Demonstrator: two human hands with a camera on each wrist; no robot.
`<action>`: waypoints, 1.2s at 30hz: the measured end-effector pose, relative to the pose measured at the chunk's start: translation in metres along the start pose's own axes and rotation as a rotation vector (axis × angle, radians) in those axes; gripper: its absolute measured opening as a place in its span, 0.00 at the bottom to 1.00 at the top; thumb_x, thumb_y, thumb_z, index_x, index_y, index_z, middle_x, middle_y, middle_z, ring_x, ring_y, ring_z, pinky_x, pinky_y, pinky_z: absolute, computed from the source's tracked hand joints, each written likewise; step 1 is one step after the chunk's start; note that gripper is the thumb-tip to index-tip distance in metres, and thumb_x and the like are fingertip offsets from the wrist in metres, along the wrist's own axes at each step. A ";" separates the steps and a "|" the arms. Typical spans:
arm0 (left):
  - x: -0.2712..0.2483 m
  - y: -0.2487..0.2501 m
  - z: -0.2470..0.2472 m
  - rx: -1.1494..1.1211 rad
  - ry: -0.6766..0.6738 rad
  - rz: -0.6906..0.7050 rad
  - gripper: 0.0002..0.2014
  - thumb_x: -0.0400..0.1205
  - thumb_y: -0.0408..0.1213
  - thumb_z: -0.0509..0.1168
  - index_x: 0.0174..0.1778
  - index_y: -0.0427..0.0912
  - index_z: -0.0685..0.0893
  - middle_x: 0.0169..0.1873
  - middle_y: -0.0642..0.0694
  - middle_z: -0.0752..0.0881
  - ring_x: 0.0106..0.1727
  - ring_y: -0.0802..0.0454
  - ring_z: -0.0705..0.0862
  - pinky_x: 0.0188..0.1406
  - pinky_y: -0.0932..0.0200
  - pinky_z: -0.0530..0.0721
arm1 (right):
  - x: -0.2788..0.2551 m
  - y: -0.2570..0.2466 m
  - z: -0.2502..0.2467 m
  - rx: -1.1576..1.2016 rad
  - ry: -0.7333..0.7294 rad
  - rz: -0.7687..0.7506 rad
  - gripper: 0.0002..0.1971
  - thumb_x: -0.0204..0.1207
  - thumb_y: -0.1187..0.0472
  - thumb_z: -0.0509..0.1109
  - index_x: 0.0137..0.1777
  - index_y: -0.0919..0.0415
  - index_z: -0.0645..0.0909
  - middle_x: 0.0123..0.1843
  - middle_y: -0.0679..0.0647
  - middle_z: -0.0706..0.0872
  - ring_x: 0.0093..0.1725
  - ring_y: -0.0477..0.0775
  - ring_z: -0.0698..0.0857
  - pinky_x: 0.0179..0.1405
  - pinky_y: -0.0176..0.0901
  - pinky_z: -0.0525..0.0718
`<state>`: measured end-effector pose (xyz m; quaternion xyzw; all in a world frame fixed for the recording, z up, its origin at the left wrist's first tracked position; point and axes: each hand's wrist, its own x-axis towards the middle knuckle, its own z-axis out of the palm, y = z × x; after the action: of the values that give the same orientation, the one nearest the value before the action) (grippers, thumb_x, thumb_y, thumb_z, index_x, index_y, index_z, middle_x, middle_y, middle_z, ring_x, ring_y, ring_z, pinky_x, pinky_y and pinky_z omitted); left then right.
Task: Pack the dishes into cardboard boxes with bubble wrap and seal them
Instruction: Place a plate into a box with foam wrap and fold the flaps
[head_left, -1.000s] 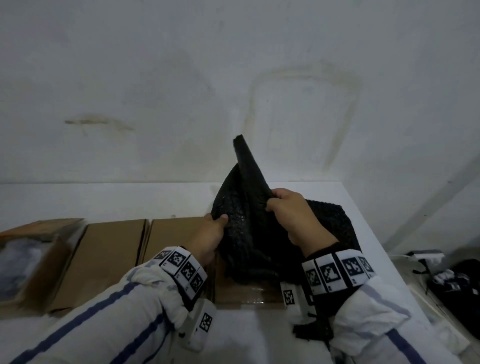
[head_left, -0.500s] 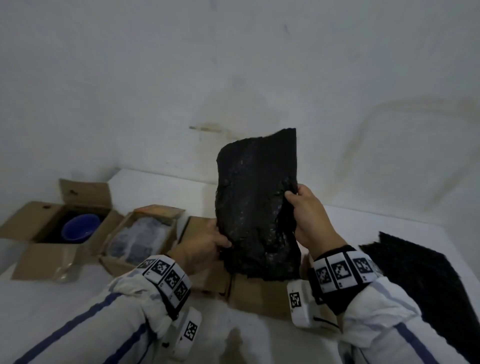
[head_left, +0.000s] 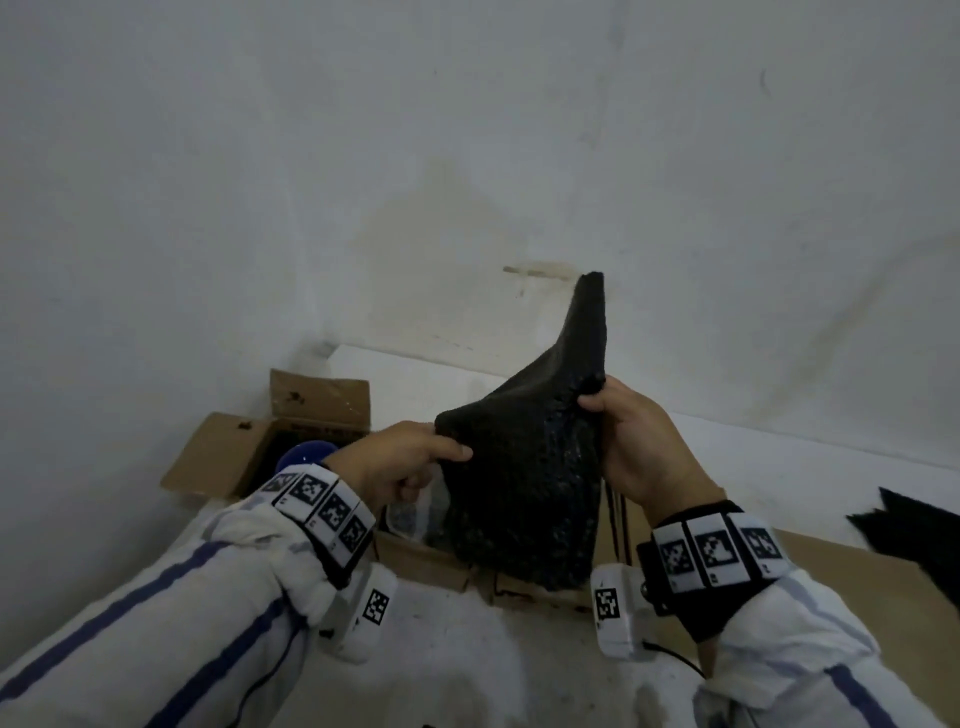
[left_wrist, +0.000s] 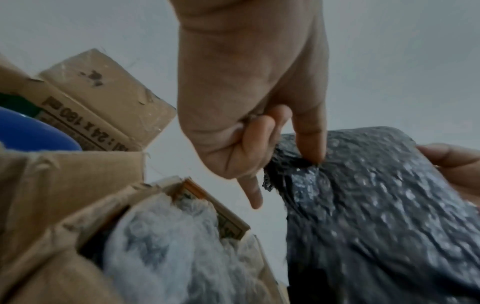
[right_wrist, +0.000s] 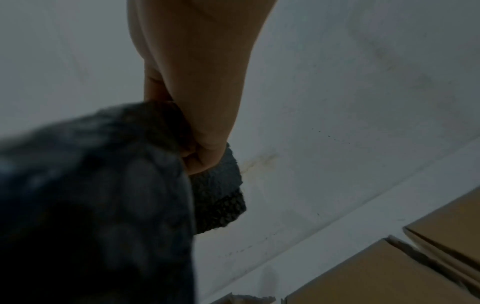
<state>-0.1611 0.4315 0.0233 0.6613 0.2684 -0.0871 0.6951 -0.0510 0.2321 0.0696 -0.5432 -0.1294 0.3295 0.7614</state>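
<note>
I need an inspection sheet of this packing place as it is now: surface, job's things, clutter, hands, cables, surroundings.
Surface: white table, dusty near the person.
Job's things: black bubble wrap held up in the air; open box with a blue bowl; second open box filled with clear bubble wrap; closed boxes at the right.
Clutter: another black sheet at the right edge.
Hands: left hand pinches the wrap's left corner; right hand grips its right edge.
Cables: thin black cable below the right wrist.
Surroundings: stained white wall.
</note>
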 end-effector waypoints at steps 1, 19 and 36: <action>-0.003 0.003 -0.007 -0.043 -0.044 0.004 0.03 0.81 0.35 0.66 0.47 0.41 0.78 0.15 0.51 0.66 0.16 0.57 0.62 0.17 0.67 0.56 | -0.001 0.003 0.005 0.004 -0.002 -0.001 0.18 0.76 0.73 0.51 0.59 0.67 0.79 0.55 0.64 0.84 0.56 0.62 0.83 0.66 0.57 0.77; -0.013 0.035 -0.032 -0.737 -0.045 0.415 0.13 0.85 0.33 0.60 0.64 0.39 0.79 0.62 0.44 0.84 0.63 0.48 0.82 0.55 0.55 0.87 | 0.006 0.013 0.028 -0.528 0.204 -0.177 0.10 0.78 0.67 0.65 0.35 0.59 0.78 0.23 0.45 0.75 0.29 0.48 0.70 0.28 0.40 0.65; 0.000 -0.064 -0.040 1.106 0.604 0.447 0.53 0.68 0.50 0.78 0.80 0.51 0.48 0.70 0.39 0.66 0.65 0.39 0.72 0.56 0.43 0.79 | 0.004 0.102 0.046 -1.466 0.166 0.017 0.36 0.69 0.57 0.75 0.74 0.57 0.62 0.66 0.60 0.73 0.62 0.62 0.79 0.54 0.50 0.83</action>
<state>-0.2016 0.4636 -0.0315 0.9553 0.2236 0.1234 0.1490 -0.1102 0.2885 -0.0074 -0.9367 -0.2541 0.1223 0.2076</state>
